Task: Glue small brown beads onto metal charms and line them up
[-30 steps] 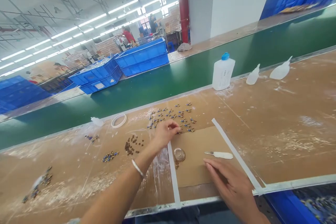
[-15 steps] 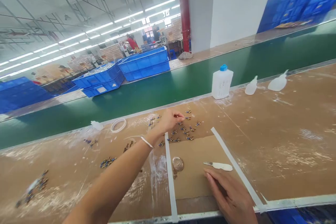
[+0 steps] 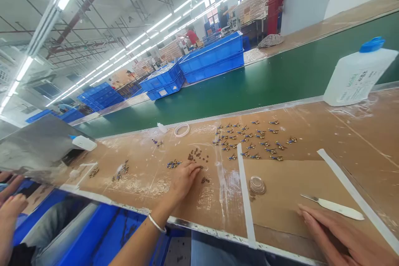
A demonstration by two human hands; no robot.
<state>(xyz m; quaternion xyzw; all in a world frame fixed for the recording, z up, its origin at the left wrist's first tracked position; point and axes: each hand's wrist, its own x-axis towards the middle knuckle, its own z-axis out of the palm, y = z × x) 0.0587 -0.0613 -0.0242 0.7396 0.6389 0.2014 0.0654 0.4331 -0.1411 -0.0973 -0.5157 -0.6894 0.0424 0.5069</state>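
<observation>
My left hand (image 3: pixel 184 178) reaches across the table with its fingertips pinched together at a small dark brown piece. Loose brown pieces (image 3: pixel 196 154) lie just beyond it, and a heap of blue-and-gold parts (image 3: pixel 173 164) is beside its knuckles. My right hand (image 3: pixel 338 237) rests at the lower right, thumb and forefinger tips together; whether anything is between them is hidden. A white-handled knife (image 3: pixel 341 209) lies just above it on the cardboard sheet (image 3: pixel 280 220). A small clear round dish (image 3: pixel 257 185) sits at the sheet's left side. Rows of blue-and-gold parts (image 3: pixel 249 136) are spread behind the sheet.
White tape strips (image 3: pixel 246 199) flank the sheet. A large blue-capped bottle (image 3: pixel 358 75) stands back right. A tape roll (image 3: pixel 182 130) lies by the green conveyor belt (image 3: pixel 212 97), with blue crates (image 3: pixel 215 58) beyond. Another person's hand (image 3: pixel 14 208) shows at far left.
My left hand has moved from the spread-out blue-and-gold parts back to the brown pieces on the left. The view has swung left. My right hand stays beside the knife.
</observation>
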